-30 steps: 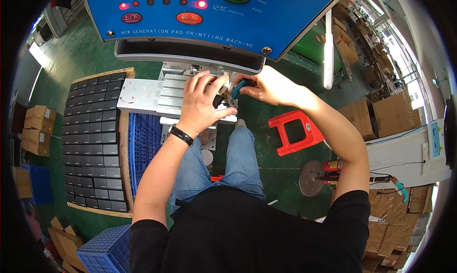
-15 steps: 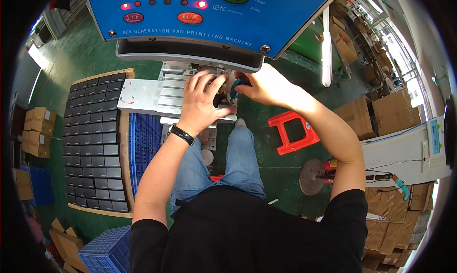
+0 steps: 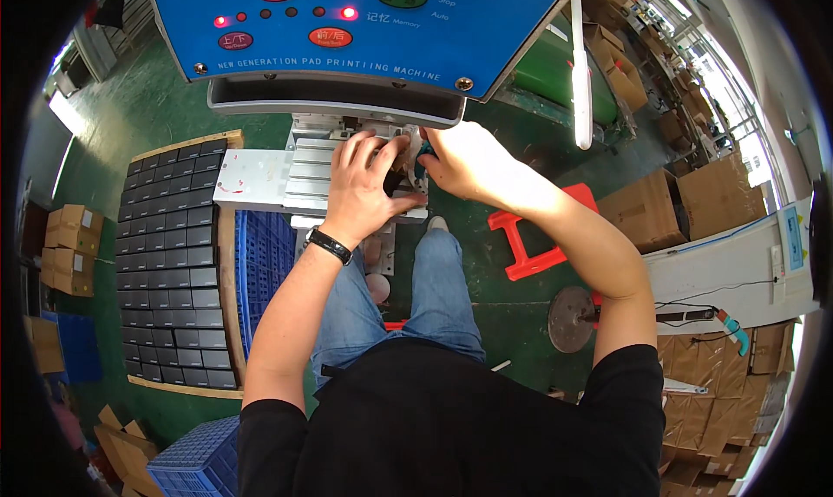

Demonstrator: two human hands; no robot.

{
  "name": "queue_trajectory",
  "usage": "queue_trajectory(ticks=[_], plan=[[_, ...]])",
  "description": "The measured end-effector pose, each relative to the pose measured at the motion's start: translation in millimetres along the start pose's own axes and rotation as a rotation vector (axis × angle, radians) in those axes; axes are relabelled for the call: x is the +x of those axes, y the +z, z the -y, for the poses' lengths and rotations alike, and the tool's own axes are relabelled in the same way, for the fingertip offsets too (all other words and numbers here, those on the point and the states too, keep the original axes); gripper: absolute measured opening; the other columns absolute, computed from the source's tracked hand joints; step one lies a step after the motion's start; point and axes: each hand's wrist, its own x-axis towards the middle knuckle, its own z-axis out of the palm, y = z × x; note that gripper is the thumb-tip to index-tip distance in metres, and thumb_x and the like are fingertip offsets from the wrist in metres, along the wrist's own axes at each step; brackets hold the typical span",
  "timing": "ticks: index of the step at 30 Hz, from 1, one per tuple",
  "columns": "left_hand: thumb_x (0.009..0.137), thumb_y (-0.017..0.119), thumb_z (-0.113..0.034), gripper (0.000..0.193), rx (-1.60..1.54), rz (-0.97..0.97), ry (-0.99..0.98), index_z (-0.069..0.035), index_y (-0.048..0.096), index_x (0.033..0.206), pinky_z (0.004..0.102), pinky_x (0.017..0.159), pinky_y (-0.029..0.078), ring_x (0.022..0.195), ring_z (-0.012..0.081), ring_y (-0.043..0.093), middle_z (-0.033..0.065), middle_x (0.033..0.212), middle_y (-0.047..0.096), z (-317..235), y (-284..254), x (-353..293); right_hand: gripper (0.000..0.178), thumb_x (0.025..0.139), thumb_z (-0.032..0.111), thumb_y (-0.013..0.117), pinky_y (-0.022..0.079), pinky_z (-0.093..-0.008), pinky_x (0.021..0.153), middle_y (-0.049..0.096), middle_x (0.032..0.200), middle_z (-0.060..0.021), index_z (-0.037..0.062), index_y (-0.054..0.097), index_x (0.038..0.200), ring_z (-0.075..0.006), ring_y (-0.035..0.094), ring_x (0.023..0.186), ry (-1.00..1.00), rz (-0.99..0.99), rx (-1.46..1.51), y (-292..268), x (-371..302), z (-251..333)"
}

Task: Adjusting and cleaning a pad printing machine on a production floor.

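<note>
- I'm looking into a factory workshop: a blue machine (image 3: 347, 50) with buttons (image 3: 331, 38) and lit lamps (image 3: 349, 13) spans the top of the frame.
- At left I see black boxes (image 3: 173, 278) in rows on a wooden pallet (image 3: 227, 271).
- A blue plastic crate (image 3: 198, 458) stands lower left.
- Cardboard cartons (image 3: 644, 211) are at right, and a green floor (image 3: 512, 323) spreads through the middle.

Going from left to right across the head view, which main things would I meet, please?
Stacked brown boxes, rows of black boxes, pale metal block, left hand, right hand, red stool, large cardboard box.
</note>
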Motion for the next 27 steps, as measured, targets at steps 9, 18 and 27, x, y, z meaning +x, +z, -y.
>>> queue_trajectory(ticks=[9, 18, 27], plan=[[0.067, 0.100, -0.058, 0.097, -0.005, 0.013, -0.003, -0.014, 0.067, 0.147, 0.0534, 0.123, 0.040, 0.142, 0.0359, 0.052, 0.0099, 0.139, 0.064, -0.1, -0.9, 0.0, 0.040, 0.091, 0.008, 0.074, 0.059, -0.0552, 0.065, 0.071, 0.074, -0.0259, -0.0103, 0.054, 0.120, -0.0466, 0.074, 0.071, 0.026, 0.009, -0.014, 3.7, -2.0, 3.6], [0.065, 0.102, -0.054, 0.098, -0.009, -0.006, 0.004, -0.017, 0.065, 0.148, 0.0527, 0.122, 0.042, 0.139, 0.0359, 0.055, 0.0106, 0.136, 0.064, 0.6, -0.4, 0.2, 0.036, 0.095, 0.017, 0.080, 0.059, -0.0553, 0.078, 0.075, 0.091, -0.0250, 0.0000, 0.061, 0.120, -0.0475, 0.075, 0.088, 0.170, 0.062, 0.116, -32.7, -7.7, -11.0], [0.067, 0.102, -0.049, 0.097, -0.015, -0.024, 0.033, -0.016, 0.064, 0.149, 0.0526, 0.119, 0.043, 0.135, 0.0359, 0.057, 0.0115, 0.134, 0.065, 2.6, 1.0, -0.2, 0.029, 0.101, 0.010, 0.077, 0.059, -0.0445, 0.090, 0.079, 0.108, -0.0204, -0.0001, 0.072, 0.128, -0.0372, 0.077, 0.100, -0.032, 0.359, 0.358, -47.5, -0.8, -36.5]])
